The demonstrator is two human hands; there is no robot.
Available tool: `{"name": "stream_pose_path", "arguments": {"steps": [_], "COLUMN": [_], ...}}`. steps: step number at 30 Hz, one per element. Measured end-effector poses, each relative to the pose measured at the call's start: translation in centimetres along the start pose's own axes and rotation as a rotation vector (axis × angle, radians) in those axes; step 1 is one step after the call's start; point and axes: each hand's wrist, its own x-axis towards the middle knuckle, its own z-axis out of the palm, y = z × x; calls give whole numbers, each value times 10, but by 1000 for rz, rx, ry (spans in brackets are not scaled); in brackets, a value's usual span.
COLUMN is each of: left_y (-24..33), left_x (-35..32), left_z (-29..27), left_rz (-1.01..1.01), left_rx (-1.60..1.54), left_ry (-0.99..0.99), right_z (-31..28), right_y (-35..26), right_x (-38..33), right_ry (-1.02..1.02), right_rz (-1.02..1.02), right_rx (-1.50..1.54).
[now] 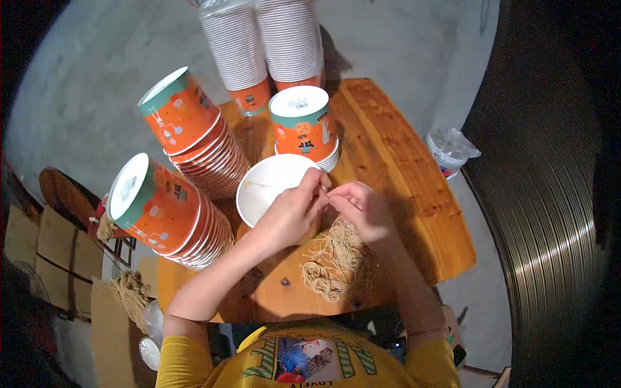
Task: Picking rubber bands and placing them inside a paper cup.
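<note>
My left hand (pixel 296 208) and my right hand (pixel 363 208) meet fingertip to fingertip over the right rim of a white paper bucket (pixel 264 208) that lies with its mouth toward me. Both are closed in a pinch, apparently on a thin tan strand of yarn; the fingers hide most of it. Inside the bucket's mouth a short strand (pixel 260 185) shows, running toward my left hand. Below my hands a loose, tangled heap of tan yarn (pixel 334 262) lies on the wooden table (pixel 414 220).
Nested orange-and-green paper buckets stand upside down at left, one stack (pixel 169 210) nearer than the other (pixel 197 139). A shorter stack (pixel 303 132) and tall bagged stacks (pixel 234 48) stand behind. More yarn (pixel 131 292) hangs at lower left. A white pail (pixel 447 150) stands beyond the table's right edge.
</note>
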Motion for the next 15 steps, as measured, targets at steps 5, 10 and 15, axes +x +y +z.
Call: {"name": "stream_pose_path", "arguments": {"steps": [5,10,15], "left_y": [0,-8,-11], "left_x": [-3,-7,-13], "left_z": [-3,-3,0], "left_rz": [-35,-140,-176], "left_rx": [-62,-98,69], "left_ry": [1,51,-40], "right_z": [-2,6,13], "right_y": [-2,23,16], "right_x": [-2,-8,-17], "right_ry": [-6,211,202], "right_rz": [-126,-165,-229], "right_rx": [-180,-74,-224]}}
